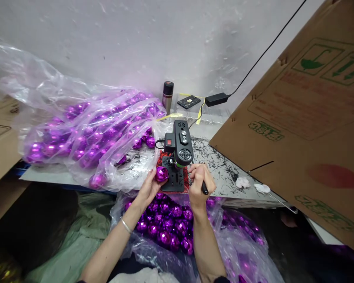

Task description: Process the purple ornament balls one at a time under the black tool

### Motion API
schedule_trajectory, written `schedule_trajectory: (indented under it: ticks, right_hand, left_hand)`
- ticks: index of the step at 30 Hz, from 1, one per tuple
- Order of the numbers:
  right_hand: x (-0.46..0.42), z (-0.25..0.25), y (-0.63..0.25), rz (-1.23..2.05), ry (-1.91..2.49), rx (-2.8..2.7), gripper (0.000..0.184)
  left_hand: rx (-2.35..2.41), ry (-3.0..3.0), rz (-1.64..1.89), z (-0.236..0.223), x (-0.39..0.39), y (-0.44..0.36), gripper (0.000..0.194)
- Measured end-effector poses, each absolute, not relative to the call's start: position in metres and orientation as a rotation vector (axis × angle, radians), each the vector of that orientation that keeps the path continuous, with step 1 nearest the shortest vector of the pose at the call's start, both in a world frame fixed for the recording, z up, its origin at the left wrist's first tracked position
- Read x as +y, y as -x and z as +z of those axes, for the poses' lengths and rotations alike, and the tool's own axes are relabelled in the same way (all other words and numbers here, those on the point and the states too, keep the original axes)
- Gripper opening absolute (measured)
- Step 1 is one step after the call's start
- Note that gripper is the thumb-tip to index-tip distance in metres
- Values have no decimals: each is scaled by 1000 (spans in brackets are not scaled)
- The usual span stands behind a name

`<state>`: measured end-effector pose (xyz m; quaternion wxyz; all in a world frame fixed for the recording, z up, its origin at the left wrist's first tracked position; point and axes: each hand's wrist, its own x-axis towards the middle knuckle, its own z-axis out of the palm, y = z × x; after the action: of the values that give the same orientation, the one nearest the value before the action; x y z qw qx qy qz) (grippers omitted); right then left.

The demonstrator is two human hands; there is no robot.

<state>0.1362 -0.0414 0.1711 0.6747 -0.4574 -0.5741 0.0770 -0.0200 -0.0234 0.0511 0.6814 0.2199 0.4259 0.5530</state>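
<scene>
My left hand (146,191) is closed on a shiny purple mirrored ball (161,173), gripping it beside the base of a small black machine (183,146). This machine has round vents, buttons and a box with a red switch. On its right, my right hand (201,184) is wrapped round a slim tool with a black handle (205,189). The tool's far end reaches toward the machine's head, and its tip is too small to make out. Below both hands, an open clear plastic bag holds many more purple balls (168,224).
A clear bag of purple balls (100,125) lies on the left of the table. Behind the machine are a spray can (167,94), a phone (189,101) and a power adapter (216,99). A big carton (306,129) leans in from the right. Black scraps (215,161) litter the tabletop.
</scene>
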Motion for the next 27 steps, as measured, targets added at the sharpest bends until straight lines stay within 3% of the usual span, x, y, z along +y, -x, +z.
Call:
schedule_trajectory:
  ticks: [4,11,27]
  right_hand:
    - [-43,166,-138,165,1000,-1312,42]
    - [-44,165,-140,140,1009,-1341,41]
    - [-47,159,-140,109,965,-1381,37]
  left_hand:
    - [1156,-726,1312,39,-15,4,61]
    - [1439,-1282,1351,19,-19,-2,62]
    - [1348,-1663,1242,24,-9,-3,62]
